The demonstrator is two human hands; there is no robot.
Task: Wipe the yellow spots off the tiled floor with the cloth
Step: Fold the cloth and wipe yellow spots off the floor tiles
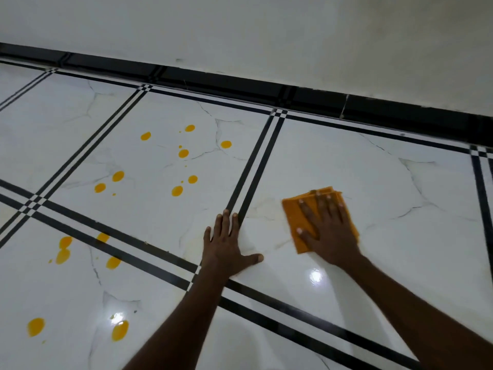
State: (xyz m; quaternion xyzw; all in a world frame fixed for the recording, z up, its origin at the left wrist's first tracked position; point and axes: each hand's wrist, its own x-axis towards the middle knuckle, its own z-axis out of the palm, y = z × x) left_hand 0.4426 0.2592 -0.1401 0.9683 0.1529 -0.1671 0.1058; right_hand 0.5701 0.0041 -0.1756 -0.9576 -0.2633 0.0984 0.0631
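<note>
Flat on the white tiled floor (373, 263), the right hand (329, 231) presses a folded orange cloth (292, 209) with fingers straight. The left hand (226, 249) rests open, fingers spread, beside a black tile line (253, 166). Yellow spots (183, 153) dot the tiles beyond that line, well apart from the cloth, which possibly sits over a faint smear.

Home interior: glossy tiled floor (373, 166), black skirting (240, 81).

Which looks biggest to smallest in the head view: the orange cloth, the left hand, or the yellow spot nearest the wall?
1. orange cloth and left hand: alike, unranked, since the right hand covers much of the cloth.
2. yellow spot nearest the wall, by far.
</note>
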